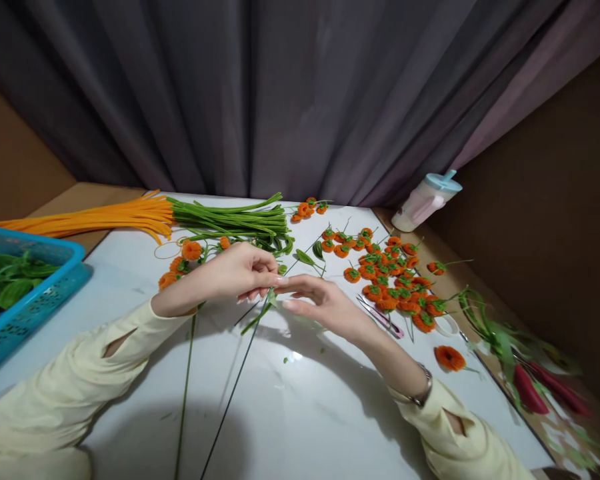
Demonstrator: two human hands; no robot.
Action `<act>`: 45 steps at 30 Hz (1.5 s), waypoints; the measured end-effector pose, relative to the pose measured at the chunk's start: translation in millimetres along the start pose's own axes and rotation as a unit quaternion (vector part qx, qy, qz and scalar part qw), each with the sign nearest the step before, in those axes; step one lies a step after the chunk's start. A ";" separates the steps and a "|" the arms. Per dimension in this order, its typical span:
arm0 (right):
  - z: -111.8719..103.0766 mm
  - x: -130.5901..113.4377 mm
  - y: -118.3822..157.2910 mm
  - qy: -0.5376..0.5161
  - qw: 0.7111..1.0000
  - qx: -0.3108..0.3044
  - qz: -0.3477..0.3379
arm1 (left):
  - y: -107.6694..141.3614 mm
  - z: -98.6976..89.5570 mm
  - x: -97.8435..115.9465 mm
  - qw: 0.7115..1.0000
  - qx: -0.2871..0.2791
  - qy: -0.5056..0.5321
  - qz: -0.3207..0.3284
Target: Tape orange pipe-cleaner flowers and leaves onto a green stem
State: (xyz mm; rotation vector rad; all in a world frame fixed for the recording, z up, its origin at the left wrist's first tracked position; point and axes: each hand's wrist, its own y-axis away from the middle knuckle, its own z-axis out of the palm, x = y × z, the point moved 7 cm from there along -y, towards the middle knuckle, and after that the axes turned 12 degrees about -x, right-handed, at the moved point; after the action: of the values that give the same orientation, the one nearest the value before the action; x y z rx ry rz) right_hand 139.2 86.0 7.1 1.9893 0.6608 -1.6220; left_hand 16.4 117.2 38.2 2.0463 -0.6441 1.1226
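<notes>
My left hand (253, 272) is closed in a pinch on a thin dark wire stem (235, 388), which slants down toward the table's front edge. Just beneath its fingertips a pale green strip (272, 297) and a green pipe-cleaner piece (254, 320) show beside the wire. My right hand (325, 307) is open, its thumb apart from its stretched fingers, and the index fingertip meets the left thumb. A second stem (186, 393), green, runs below my left wrist. Orange fuzzy flowers (191, 251) lie partly hidden behind my left forearm. Green leaves (305, 257) rest beyond the hands.
Many orange flowers with green backs (391, 277) spread at right, beside tweezer-like pink-handled snips (387, 321). Orange (105, 217) and green pipe cleaners (230, 219) lie at the back. A blue basket (45, 303) stands left, a cup (425, 200) back right, red-handled pliers (530, 390) far right.
</notes>
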 end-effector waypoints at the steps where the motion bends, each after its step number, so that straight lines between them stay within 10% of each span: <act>1: 6.0 1.2 -7.9 -0.032 0.999 -0.004 -0.013 | -0.1 -0.2 -0.9 1.000 0.001 0.002 0.000; 25: 24.0 4.3 -8.3 -0.157 0.986 0.059 0.000 | 3.6 3.4 -2.3 0.997 -0.064 0.032 -0.006; 45: 30.7 5.0 -12.1 -0.126 0.991 0.001 0.036 | 4.1 0.2 4.4 0.992 -0.014 -0.121 0.042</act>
State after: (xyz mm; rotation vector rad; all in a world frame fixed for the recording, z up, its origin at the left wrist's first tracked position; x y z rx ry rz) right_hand 109.4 75.9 -4.0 1.7477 0.4863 -1.7916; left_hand 15.9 114.1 43.3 2.1672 -0.8665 0.9133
